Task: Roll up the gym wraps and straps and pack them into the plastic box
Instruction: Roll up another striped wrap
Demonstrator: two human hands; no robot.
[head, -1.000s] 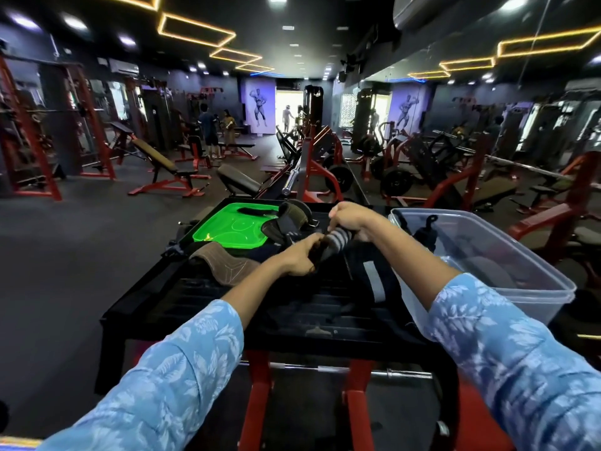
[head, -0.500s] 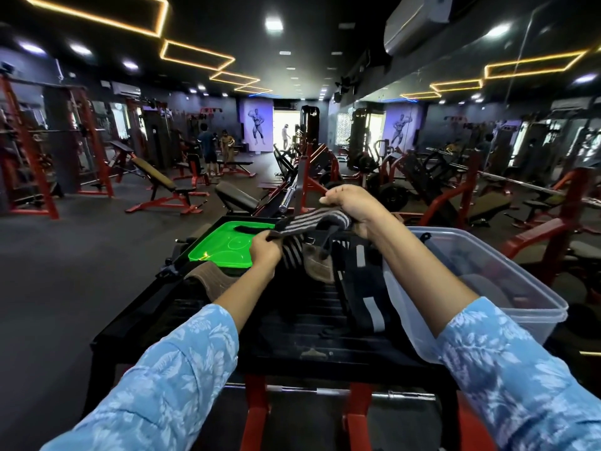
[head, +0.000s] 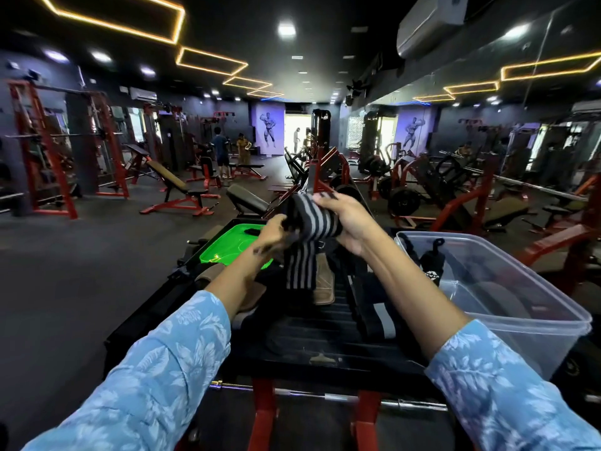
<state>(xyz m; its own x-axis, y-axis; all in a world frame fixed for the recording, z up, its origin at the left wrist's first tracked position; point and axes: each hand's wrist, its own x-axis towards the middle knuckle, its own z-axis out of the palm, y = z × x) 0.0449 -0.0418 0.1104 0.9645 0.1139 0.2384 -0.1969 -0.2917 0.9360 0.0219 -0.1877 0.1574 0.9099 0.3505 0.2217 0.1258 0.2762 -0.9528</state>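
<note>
Fingers of the right hand curl over the top of a black-and-grey striped wrap, gripping the bundled part of it, while the left hand pinches the same wrap from the nine o'clock side; that hand is blurred, so exactly how its fingers lie cannot be told. Half a second ago the wrap was stretched nearly flat between the two hands, low over the black platform. Now both hands sit higher and closer together, and the cloth is gathered into a thick fold between them, with a loose striped tail hanging straight down toward six o'clock over a tan pad.

That change suggests the rolling of this wrap has begun but is far from finished, since much of its length still dangles free. The tail will probably need to be fed up evenly, or the roll may come out lopsided and spring open.

At three o'clock from the hands stands the clear plastic box, with a black strap already inside against its far wall. A green lid lies at nine o'clock on the platform, and more dark straps lie near the box, not yet rolled.
</note>
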